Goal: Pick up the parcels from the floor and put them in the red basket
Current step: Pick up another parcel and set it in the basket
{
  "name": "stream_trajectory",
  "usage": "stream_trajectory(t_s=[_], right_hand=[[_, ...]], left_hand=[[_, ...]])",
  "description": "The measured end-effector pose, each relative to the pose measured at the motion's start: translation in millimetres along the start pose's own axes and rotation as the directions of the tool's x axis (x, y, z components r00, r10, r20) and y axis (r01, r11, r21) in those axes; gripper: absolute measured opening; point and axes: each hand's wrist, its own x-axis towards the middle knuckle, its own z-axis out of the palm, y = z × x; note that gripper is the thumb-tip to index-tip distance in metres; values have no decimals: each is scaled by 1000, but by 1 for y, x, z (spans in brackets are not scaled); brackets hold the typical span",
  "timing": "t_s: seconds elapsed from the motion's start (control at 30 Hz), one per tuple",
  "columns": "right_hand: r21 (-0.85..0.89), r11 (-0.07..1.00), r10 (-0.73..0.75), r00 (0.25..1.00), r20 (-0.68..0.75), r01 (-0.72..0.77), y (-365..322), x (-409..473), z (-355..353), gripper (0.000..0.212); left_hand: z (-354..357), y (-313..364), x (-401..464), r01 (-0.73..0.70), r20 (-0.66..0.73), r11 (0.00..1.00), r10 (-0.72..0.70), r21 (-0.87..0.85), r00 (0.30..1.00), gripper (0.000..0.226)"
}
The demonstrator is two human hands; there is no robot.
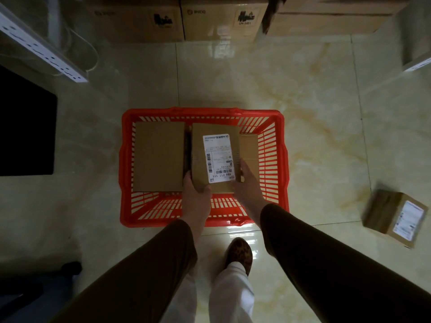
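A red basket (275,164) stands on the tiled floor right in front of me. A plain brown parcel (158,157) lies in its left half. Both hands hold a labelled cardboard parcel (215,145) over the basket's middle. My left hand (194,194) grips its near left corner and my right hand (248,183) grips its near right side. Under it, another brown parcel (250,148) shows on the right, partly hidden. One more labelled parcel (394,217) lies tilted on the floor, to the right of the basket.
Large cardboard boxes (182,22) line the far wall. A white shelf rail (39,47) and a dark panel (25,127) stand at the left, another shelf edge (417,64) at the right. My foot (239,255) is just behind the basket.
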Motion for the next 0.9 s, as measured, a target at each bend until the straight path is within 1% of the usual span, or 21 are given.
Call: stream_trajectory(t_s=[0.07,0.13,0.2,0.27,0.33,0.43,0.53,0.6,0.67,0.7,0.8,0.9], right_hand=[[3,1000,2,999,-33,-1,2,0,4,51],[-13,1000,2,998,-66,-3,2,-1,6,54],[-21,999,27,993,-111,-30,4,-1,9,53],[-20,998,55,987,-151,-59,8,1,12,49],[-39,996,74,984,-164,-82,12,2,14,47],[-45,994,91,984,-152,-99,18,3,16,48],[-34,992,118,981,-155,-124,20,-1,23,51],[-47,988,136,976,-171,-146,27,-2,27,52],[-11,987,160,974,-159,-163,28,-4,28,50],[18,983,182,973,-145,-181,26,-7,28,49],[74,970,237,966,-103,-230,21,-14,24,49],[114,968,230,972,-36,-225,17,-21,17,48]], left_hand=[[-2,-1,-3,-93,-65,987,102,129,993,66],[-5,-1,-6,-177,-111,944,215,279,970,64],[-9,-2,-11,-258,-102,882,321,394,942,65],[-13,-1,-16,-317,-62,834,383,452,922,66],[-16,0,-16,-328,-20,799,390,504,921,64],[-20,1,-13,-322,25,777,368,541,930,59],[-24,4,-11,-337,34,756,385,561,922,60],[-28,5,-7,-332,16,699,417,633,909,60],[-32,5,-1,-321,23,619,439,716,898,58],[-33,4,2,-316,33,596,435,738,900,56],[-35,0,4,-308,60,587,403,749,913,56],[-36,0,3,-315,72,598,394,737,916,58]])
